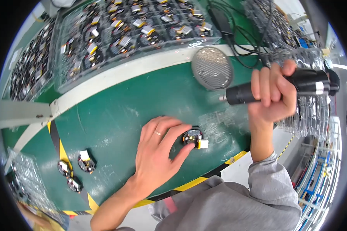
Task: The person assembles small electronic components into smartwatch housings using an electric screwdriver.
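Observation:
My left hand rests on the green work surface. Its thumb and index finger pinch the edges of a small round electronic module, a black disc with a white, yellow-edged block sticking out to the right. Raised at the right, my right hand wraps round a black electric screwdriver. The tool lies almost level, its metal tip pointing left, apart from the module. Slight motion blur softens the right hand.
Three similar modules lie at the left by striped tape. A round ribbed grey dish stands below a white rail. Beyond are a clear tray of modules and black cables. Stacked clear trays stand at right.

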Demonstrator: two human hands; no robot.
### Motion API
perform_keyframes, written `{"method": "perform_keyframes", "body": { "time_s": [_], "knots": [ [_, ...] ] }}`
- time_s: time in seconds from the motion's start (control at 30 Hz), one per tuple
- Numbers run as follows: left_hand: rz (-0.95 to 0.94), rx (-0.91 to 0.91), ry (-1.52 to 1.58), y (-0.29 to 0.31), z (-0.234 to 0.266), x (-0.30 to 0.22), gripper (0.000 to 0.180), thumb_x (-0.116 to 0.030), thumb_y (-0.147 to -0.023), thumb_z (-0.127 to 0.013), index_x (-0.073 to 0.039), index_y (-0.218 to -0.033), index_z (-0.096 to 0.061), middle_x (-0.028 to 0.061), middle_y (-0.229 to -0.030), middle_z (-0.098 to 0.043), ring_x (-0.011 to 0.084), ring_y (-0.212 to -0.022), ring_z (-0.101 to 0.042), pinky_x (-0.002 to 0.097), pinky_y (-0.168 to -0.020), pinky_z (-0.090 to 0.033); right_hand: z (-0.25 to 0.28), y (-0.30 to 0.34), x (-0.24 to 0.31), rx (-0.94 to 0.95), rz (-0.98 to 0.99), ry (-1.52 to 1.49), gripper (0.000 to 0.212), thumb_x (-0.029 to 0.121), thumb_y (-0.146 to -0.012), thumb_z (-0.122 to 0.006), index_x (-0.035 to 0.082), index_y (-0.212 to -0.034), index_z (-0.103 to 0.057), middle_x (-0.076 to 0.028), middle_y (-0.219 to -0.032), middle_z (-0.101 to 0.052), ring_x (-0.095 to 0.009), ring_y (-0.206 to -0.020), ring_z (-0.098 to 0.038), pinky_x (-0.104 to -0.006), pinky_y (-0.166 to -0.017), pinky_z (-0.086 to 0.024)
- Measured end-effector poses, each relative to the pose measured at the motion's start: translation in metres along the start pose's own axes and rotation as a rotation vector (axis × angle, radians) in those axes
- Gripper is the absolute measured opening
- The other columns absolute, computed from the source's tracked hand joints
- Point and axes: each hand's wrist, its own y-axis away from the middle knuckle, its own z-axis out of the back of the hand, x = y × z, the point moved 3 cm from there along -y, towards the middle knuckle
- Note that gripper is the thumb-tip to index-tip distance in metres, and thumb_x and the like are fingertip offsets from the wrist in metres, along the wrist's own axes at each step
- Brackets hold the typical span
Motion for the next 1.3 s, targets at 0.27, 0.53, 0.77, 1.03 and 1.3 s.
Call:
{"method": "perform_keyframes", "body": {
  "time_s": [0.27,0.53,0.77,1.03,1.3],
  "knots": [
    [-0.001,-0.093,0.096,0.001,-0.002,0.007,0.028,-0.006,-0.072,-0.085,-0.011,-0.096,-0.072,0.0037,-0.114,-0.064,0.0287,-0.113,-0.059,0.0418,-0.093,-0.047,-0.039,0.033,-0.016,0.185,-0.261,-0.167,0.023,-0.003,-0.087,-0.054,0.009,-0.104,-0.044,0.001,-0.057,-0.051,-0.010,-0.042,-0.050,-0.0266,-0.045,-0.050],
    [0.013,-0.113,0.121,0.002,-0.004,0.006,0.021,-0.005,-0.070,-0.086,-0.010,-0.084,-0.071,0.0019,-0.112,-0.065,0.0280,-0.113,-0.059,0.0422,-0.093,-0.047,-0.042,0.035,-0.012,0.199,-0.258,-0.127,0.025,-0.003,-0.085,-0.057,0.011,-0.100,-0.043,0.001,-0.055,-0.052,-0.011,-0.039,-0.051,-0.0270,-0.042,-0.049],
    [0.094,0.004,0.059,0.002,-0.001,0.003,0.035,-0.015,-0.076,-0.083,-0.008,-0.107,-0.068,0.0068,-0.131,-0.054,0.0296,-0.130,-0.049,0.0457,-0.105,-0.043,-0.047,0.041,-0.013,0.233,-0.268,-0.073,0.026,-0.002,-0.086,-0.061,0.011,-0.099,-0.043,0.001,-0.054,-0.054,-0.011,-0.039,-0.051,-0.0269,-0.043,-0.050],
    [0.063,0.083,-0.077,0.002,-0.004,0.001,0.053,-0.018,-0.069,-0.088,-0.012,-0.119,-0.070,0.0068,-0.141,-0.050,0.0319,-0.138,-0.044,0.0480,-0.105,-0.041,-0.058,0.039,-0.008,0.563,-0.234,0.206,0.030,-0.002,-0.089,-0.065,0.012,-0.103,-0.042,0.000,-0.056,-0.059,-0.011,-0.043,-0.057,-0.0259,-0.041,-0.050],
    [0.064,0.077,-0.072,0.004,-0.005,0.003,0.053,-0.018,-0.068,-0.088,-0.012,-0.118,-0.070,0.0067,-0.140,-0.051,0.0316,-0.137,-0.045,0.0482,-0.105,-0.042,-0.060,0.044,-0.010,0.519,-0.203,0.234,0.029,-0.004,-0.087,-0.065,0.011,-0.103,-0.045,-0.002,-0.059,-0.061,-0.012,-0.043,-0.058,-0.0263,-0.041,-0.052]
  ]
}}
